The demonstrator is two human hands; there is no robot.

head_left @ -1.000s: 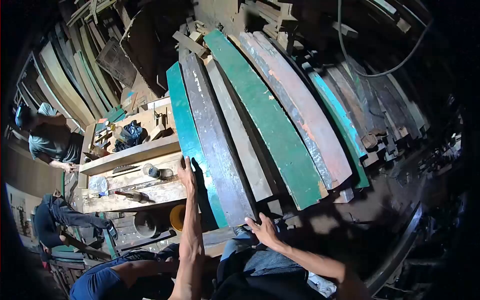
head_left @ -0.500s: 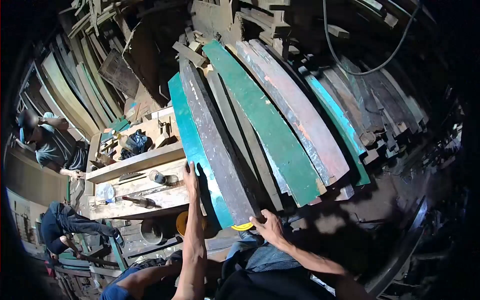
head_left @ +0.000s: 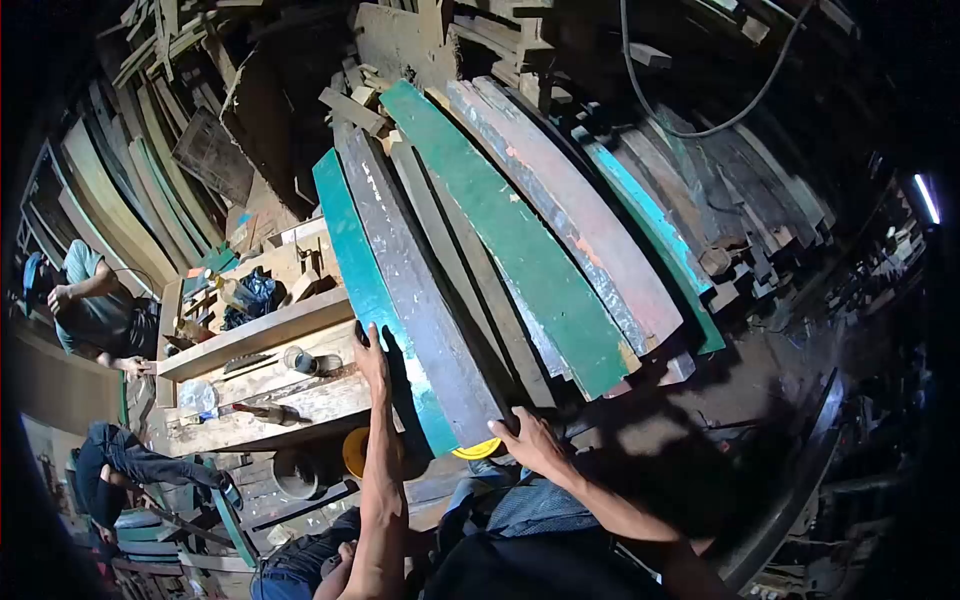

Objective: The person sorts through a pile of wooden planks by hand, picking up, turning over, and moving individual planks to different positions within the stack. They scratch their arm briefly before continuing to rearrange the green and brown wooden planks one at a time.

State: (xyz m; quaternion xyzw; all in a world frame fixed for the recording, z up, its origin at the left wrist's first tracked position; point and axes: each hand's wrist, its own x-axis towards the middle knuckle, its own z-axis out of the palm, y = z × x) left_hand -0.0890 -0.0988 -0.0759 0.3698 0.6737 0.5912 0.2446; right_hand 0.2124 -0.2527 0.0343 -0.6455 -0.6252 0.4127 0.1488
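Observation:
A long teal board (head_left: pixel 352 245) lies along the left side of a scuffed grey plank (head_left: pixel 415 290), their near ends towards my body. My left hand (head_left: pixel 372 358) grips the teal board's outer left edge, its fingertips partly out of sight. At the grey plank's near right corner, my right hand (head_left: pixel 532 445) is closed on the end, thumb on top and other fingers hidden below. To the right are narrow bare planks (head_left: pixel 470 260), a wide green board (head_left: pixel 510 235) and a worn pinkish board (head_left: pixel 570 215).
Left of the boards stands a wooden workbench (head_left: pixel 260 335) with a glass jar (head_left: pixel 298 360), a bottle (head_left: pixel 265 412) and a black bag (head_left: pixel 262 295). A yellow round object (head_left: pixel 478 450) shows below the planks. Two people are at the left; stacked timber (head_left: pixel 740 190) fills the right.
The whole view has shifted slightly left. Both my hands stay at the same boards. The person at the upper left has lowered a raised hand.

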